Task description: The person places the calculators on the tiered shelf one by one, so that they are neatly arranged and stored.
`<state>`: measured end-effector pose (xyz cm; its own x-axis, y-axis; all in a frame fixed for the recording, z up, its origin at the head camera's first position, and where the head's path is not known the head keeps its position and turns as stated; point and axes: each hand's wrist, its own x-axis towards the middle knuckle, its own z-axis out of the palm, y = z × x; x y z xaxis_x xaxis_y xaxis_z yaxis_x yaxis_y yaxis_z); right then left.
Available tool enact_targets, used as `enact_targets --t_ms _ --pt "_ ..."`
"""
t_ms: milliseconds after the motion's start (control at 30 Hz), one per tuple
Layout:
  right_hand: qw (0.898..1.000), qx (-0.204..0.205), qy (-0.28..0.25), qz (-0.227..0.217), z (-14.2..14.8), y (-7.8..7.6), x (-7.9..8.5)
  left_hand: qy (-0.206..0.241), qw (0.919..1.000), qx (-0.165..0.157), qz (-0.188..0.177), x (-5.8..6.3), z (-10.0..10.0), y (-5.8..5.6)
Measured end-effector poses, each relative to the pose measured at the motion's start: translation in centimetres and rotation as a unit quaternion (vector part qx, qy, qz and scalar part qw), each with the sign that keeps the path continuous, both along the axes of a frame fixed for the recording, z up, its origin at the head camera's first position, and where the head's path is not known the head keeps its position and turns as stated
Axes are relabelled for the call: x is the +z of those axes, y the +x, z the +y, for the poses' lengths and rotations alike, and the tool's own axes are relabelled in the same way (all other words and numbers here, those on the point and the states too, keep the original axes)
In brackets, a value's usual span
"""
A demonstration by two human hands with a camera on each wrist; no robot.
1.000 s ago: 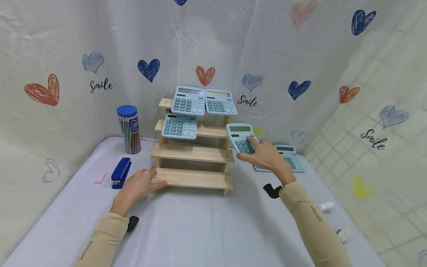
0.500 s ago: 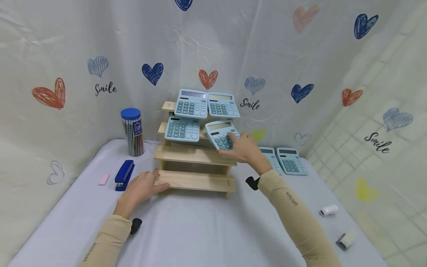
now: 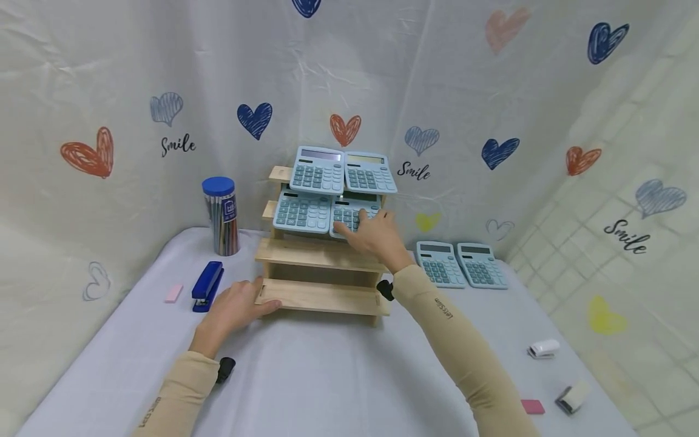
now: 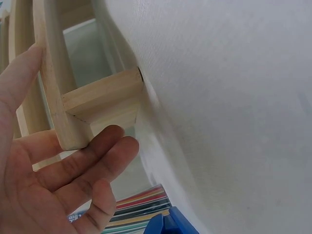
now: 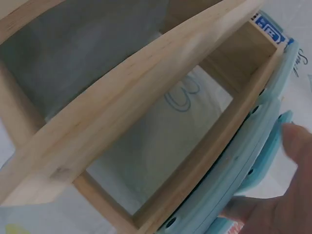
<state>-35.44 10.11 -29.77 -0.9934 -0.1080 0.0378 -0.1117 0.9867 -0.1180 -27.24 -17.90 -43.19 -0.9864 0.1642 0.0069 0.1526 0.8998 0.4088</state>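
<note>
A wooden stepped rack (image 3: 322, 296) stands at the centre of the table with light blue calculators on its upper two steps. My left hand (image 3: 233, 308) grips the left end of the lowest step, thumb on top; in the left wrist view its fingers (image 4: 92, 165) bend around the board's corner. With thumb and fingers, my right hand (image 3: 377, 235) holds a calculator (image 3: 345, 213) on the second step from the top. It sits beside another calculator (image 3: 303, 211), below the top pair, a left calculator (image 3: 318, 171) and a right calculator (image 3: 371, 173). My hand covers its lower right part.
Two more calculators (image 3: 441, 265) lie at the back right. On the left are a blue-lidded pencil tub (image 3: 221, 216), a blue stapler (image 3: 207, 286) and a pink eraser-like block (image 3: 173, 294). Small white items (image 3: 543, 348) and a pink piece (image 3: 532, 406) lie right.
My right hand has carried the calculator leftward from beside the rack onto the second step, where it now lies beside its neighbour. My left hand has stayed on the lowest step.
</note>
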Motion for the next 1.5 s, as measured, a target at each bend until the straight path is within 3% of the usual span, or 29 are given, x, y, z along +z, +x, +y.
enact_targets --t_ms 267,433,567,700,800,1000,1167,1333,1500 --pt "1.0 0.003 -0.018 -0.011 -0.1 -1.2 -0.1 -0.001 0.9999 0.001 0.015 0.3 0.5 0.3" --pt "0.999 0.004 -0.053 -0.002 1.6 -0.8 -0.5 -0.006 0.9999 0.006 0.012 0.4 0.4 0.4" --pt "0.997 0.01 -0.071 0.042 5.5 -0.3 -2.0 -0.007 0.9999 0.005 0.008 0.5 0.2 0.4" --pt "0.995 -0.008 -0.066 0.072 11.5 -1.1 -5.1 -0.01 0.9999 0.002 0.009 0.5 -0.1 0.2" --pt "0.998 -0.035 -0.036 0.05 15.9 -2.1 -7.4 -0.01 0.9999 0.002 0.009 0.6 -0.2 0.1" --pt "0.994 -0.083 0.005 -0.069 21.5 -2.9 -10.4 -0.001 1.0 0.0 -0.007 0.1 0.1 0.1" --pt "0.984 -0.122 -0.021 -0.129 22.4 -4.1 -11.9 0.003 1.0 0.001 -0.004 -0.1 0.1 0.0" --pt "0.98 -0.14 -0.02 -0.141 22.4 -4.8 -12.5 0.007 0.9999 0.001 0.008 -0.2 0.3 0.1" --pt "0.979 -0.133 -0.023 -0.155 22.0 -5.2 -12.6 0.001 1.0 0.007 0.007 -0.1 0.2 0.2"
